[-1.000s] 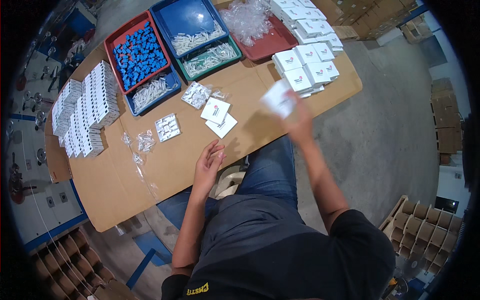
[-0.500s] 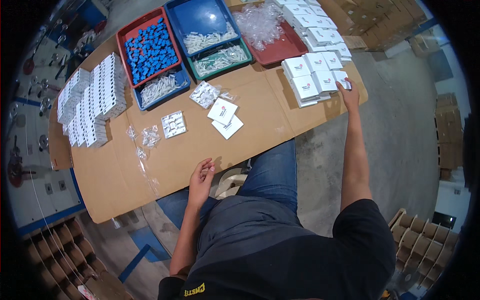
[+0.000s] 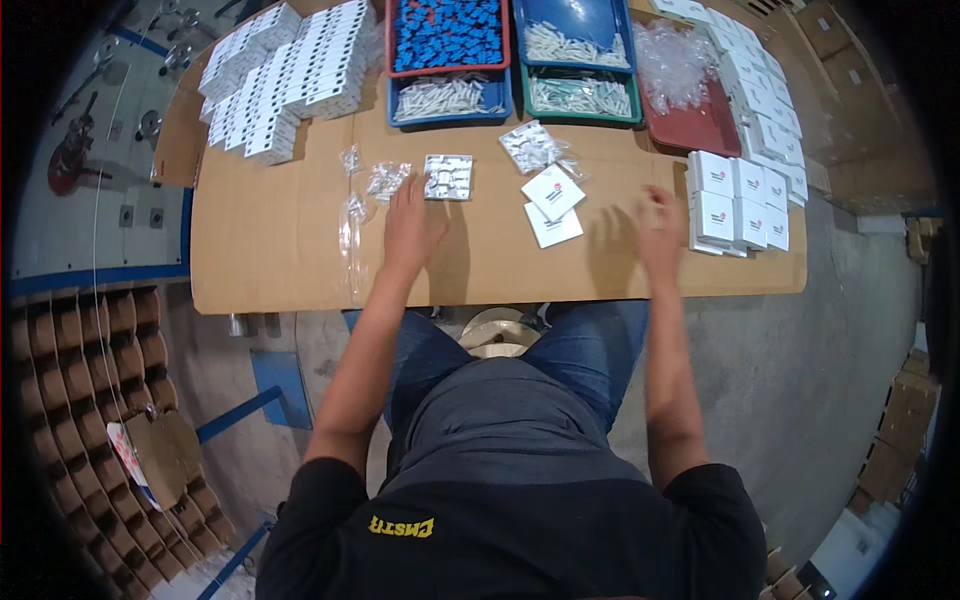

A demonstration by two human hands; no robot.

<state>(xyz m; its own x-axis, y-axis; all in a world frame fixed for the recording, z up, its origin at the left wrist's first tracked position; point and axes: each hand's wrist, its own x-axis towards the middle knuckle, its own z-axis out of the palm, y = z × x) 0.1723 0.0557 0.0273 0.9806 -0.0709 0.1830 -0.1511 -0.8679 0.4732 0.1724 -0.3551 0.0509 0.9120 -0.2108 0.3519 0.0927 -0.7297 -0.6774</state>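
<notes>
Red tray point(image 3: 449, 70) heaped with blue clips point(image 3: 447, 36). Green tray point(image 3: 585, 120), white plugs point(image 3: 580, 96) inside. White frame point(image 3: 448, 178) flat on desk point(image 3: 275, 225), just beside left hand point(image 3: 408, 236), grip spread. Right hand point(image 3: 657, 230) kinda blurry near boxes point(image 3: 735, 205), grip looks spread too.

Lighting's decent over the surface point(image 3: 300, 260), pretty even, looks like it's from overhead. Soft shadows sit just right of the left hand point(image 3: 410, 232) and just left of the right hand point(image 3: 657, 232). The right one's fingers are properly smeared with motion blur. White boxes point(image 3: 735, 205) on the right come out super bright, and the clear plastic bags point(image 3: 675, 65) at the far right catch little glints. Black shirt point(image 3: 530, 530) is murky. Fisheye bends the shelving point(image 3: 75, 400) at near left, and the corners drop to black.
</notes>
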